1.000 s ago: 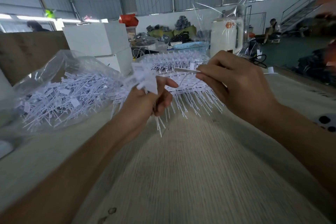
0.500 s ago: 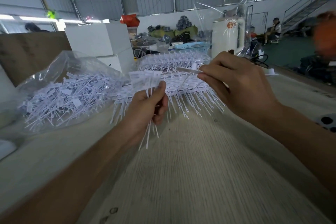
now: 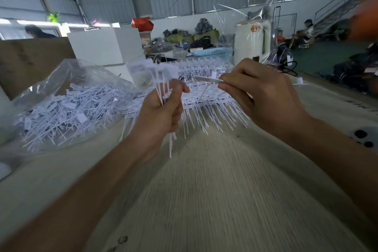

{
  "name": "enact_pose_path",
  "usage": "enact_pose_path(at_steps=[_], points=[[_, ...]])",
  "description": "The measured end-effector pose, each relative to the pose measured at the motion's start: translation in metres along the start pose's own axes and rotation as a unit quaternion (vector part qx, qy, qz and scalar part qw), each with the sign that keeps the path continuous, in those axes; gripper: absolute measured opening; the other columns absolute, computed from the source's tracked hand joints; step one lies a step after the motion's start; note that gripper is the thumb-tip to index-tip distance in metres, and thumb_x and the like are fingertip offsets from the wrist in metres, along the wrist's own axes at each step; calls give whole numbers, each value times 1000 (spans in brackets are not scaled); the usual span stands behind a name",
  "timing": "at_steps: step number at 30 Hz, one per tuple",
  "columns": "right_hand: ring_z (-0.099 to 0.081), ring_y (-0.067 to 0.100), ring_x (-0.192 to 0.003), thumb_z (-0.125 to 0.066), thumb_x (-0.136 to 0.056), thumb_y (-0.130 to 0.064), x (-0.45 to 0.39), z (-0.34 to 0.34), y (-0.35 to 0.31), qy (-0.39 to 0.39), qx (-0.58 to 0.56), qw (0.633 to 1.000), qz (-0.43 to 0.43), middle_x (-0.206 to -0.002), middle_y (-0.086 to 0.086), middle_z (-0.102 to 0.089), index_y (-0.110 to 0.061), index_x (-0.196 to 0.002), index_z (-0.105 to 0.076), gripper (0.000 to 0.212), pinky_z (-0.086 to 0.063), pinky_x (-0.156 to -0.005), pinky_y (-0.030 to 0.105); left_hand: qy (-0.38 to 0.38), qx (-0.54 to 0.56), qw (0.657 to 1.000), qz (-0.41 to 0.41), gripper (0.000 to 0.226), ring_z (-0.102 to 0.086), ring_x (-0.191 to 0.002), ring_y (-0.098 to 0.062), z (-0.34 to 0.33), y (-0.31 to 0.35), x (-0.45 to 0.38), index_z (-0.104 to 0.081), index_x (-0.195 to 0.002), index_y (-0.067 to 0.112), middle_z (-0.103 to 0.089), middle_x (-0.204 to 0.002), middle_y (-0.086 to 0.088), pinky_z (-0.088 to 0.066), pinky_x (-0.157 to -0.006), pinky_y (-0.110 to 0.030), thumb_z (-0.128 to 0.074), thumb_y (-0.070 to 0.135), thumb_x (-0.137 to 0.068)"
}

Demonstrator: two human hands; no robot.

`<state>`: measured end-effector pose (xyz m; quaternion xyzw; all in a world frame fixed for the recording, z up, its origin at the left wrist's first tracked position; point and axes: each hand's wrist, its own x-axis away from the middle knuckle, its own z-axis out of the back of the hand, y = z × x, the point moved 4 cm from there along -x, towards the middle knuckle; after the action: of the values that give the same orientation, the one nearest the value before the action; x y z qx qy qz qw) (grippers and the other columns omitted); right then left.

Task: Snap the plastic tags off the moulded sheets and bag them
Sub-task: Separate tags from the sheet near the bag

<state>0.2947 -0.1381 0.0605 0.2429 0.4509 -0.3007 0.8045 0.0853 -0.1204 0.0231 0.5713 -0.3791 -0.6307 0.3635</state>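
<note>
The left hand (image 3: 157,112) grips a bunch of loose tags (image 3: 161,80) by their stems; the right hand (image 3: 263,98) pinches a sprue strip (image 3: 206,79) above the moulded sheets (image 3: 204,106) on the worktop (image 3: 204,190). They look light, thin and springy, likely best held near the joint, with the bag (image 3: 67,106) on the left

Two bare forearms, no sleeves in view, left hand (image 3: 161,110), right hand (image 3: 266,96), short trimmed fingernails

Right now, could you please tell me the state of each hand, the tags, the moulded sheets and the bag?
Left hand: fingers curled round a bunch of loose tags, heads up.
Right hand: pinching a strip off the sheets.
Moulded sheets: stacked on the table, tags still attached.
Bag: lying open, partly filled with snapped tags.
</note>
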Motion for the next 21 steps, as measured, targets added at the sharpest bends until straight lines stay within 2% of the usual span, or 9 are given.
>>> enact_pose_path(at_steps=[4,6,9,12,14,16,18,19,21], points=[[-58,28,-70,-57,-103,-23,-2,1,-5,-20,3,1000,16,-86,13,-63,-3,-100,-74,27,-51,-60,45,51,-119,980,-150,13,-29,-47,-7,8,33,3,-71,-99,25,-32,-55,-7,-30,-46,-14,-66,36,-95],[-57,30,-67,-61,-101,-21,-4,1,-13,-32,15,998,45,-84,13,-63,-4,-101,-75,22,-50,-57,43,26,-178,966,-188,14,-37,-46,-3,2,41,9,-73,-96,28,-44,-53,3,-32,-48,-9,-70,41,-90],[-55,32,-64,-64,-98,-17,-6,0,-23,-52,16,996,71,-82,13,-63,-7,-103,-75,16,-49,-53,43,45,-235,957,-165,6,-64,-66,4,-5,41,12,-67,-86,37,-69,-73,22,-49,-59,-11,-71,42,-87],[-55,33,-63,-67,-97,-14,-4,-3,-29,-56,10,996,70,-81,13,-62,-5,-98,-75,12,-48,-52,43,27,-256,952,-163,16,-69,-83,-21,-8,38,10,-75,-97,14,-74,-90,-14,-52,-76,-38,-67,28,-94],[-55,32,-62,-65,-98,-16,-5,-3,-31,-47,7,997,65,-79,12,-62,-4,-96,-75,16,-49,-52,42,11,-244,957,-154,24,-66,-81,-22,-7,39,9,-74,-99,4,-70,-92,-26,-49,-75,-35,-65,26,-96],[-55,31,-61,-65,-98,-17,-7,-1,-32,-36,-1,997,64,-79,12,-63,-4,-96,-76,17,-49,-51,41,6,-248,954,-167,14,-67,-81,-6,-7,43,7,-74,-96,22,-74,-89,-4,-49,-75,-21,-65,31,-95],[-56,31,-61,-63,-99,-18,-8,0,-33,-29,-13,998,53,-78,12,-62,-5,-96,-76,19,-49,-52,41,11,-240,956,-171,7,-68,-82,-1,-8,48,7,-71,-91,39,-74,-89,10,-51,-74,-16,-65,34,-93],[-56,31,-62,-62,-99,-18,-9,1,-34,-25,-15,998,47,-78,12,-61,-5,-96,-76,20,-49,-53,42,10,-222,959,-174,13,-69,-81,-3,-8,49,6,-70,-84,40,-74,-88,11,-53,-76,-17,-65,32,-93],[-56,31,-63,-63,-99,-16,-11,1,-37,-14,4,999,44,-77,12,-61,-5,-93,-76,18,-49,-53,43,12,-199,962,-188,23,-70,-75,-18,-8,48,5,-70,-73,30,-72,-78,0,-57,-80,-37,-64,27,-96]])
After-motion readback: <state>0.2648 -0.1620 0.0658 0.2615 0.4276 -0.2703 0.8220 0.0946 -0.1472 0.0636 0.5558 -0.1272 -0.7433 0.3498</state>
